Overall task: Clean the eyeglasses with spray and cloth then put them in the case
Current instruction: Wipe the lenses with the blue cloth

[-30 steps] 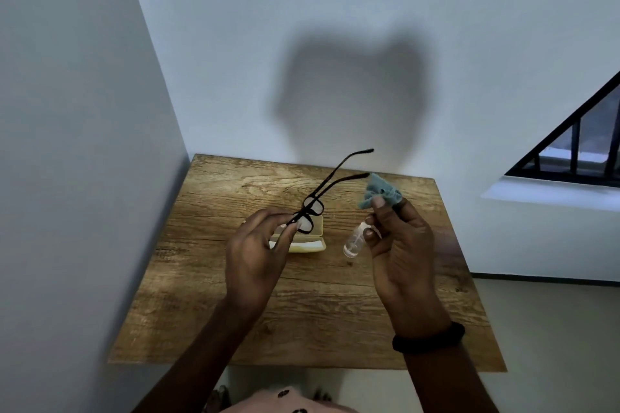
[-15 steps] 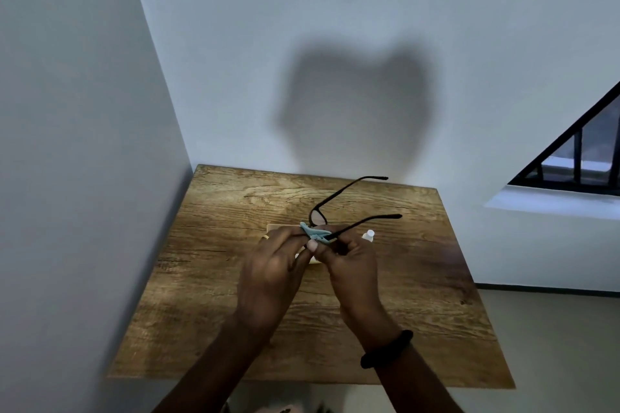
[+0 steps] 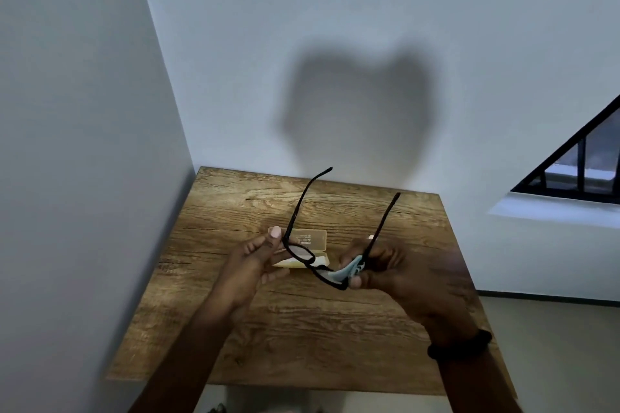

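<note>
Black-framed eyeglasses [image 3: 303, 253] are held above the wooden table [image 3: 302, 322], arms unfolded and pointing away from me. My left hand [image 3: 250, 263] pinches the frame's left end. My right hand [image 3: 399, 270] presses a light blue cloth [image 3: 349, 271] around the right lens. Behind the glasses an open cream-coloured case [image 3: 310, 240] lies on the table. Of the spray bottle [image 3: 371, 237] only the white tip shows, just above my right hand.
White walls close in the table on the left and at the back. The table's right and near edges are free, with floor [image 3: 550, 345] beyond. A barred window [image 3: 583, 161] sits at the right.
The hands have drawn apart along the frame. The glasses turned so both arms point away. The cloth moved from the frame's left part to the right lens. Earlier, the right hand held the bottle.
</note>
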Motion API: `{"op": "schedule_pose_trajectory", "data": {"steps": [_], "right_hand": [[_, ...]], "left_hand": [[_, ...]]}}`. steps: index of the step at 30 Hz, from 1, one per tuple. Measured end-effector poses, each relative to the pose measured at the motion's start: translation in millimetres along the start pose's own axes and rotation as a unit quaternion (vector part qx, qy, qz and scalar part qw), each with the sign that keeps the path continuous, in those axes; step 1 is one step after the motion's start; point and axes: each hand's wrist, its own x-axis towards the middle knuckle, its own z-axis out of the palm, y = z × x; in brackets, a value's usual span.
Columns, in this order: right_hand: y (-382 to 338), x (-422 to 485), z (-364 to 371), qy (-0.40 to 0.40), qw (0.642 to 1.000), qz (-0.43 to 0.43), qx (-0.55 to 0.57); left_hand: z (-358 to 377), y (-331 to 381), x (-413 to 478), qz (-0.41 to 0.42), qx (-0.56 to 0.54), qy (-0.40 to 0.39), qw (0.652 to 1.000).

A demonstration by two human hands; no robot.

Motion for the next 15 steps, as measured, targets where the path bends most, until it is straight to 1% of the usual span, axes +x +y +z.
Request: {"op": "schedule_pose_trajectory", "data": {"steps": [2,4,6,8,12,15], "right_hand": [[0,-2,-3,-0.012,1.0,0.002,-0.009],[1,-2,-7,-0.004,1.0,0.012,-0.006],[6,-3,-13,0.033,0.999,0.026,-0.007],[9,-2,-18,0.077,0.996,0.041,-0.033],[13,2,-21,0.134,0.986,0.051,-0.084],[19,7,-20,0.215,0.973,0.061,-0.061]], "left_hand": [[-1,-1,1,-0.004,-0.004,-0.013,1.0],[-4,-4,3,-0.002,-0.017,-0.01,1.0],[-8,-4,4,-0.012,-0.046,0.001,0.999],[-10,-3,5,-0.013,-0.06,0.013,0.998],[-11,-5,7,-0.007,-0.07,0.051,0.996],[-8,-7,6,0.022,-0.051,0.08,0.995]]}}
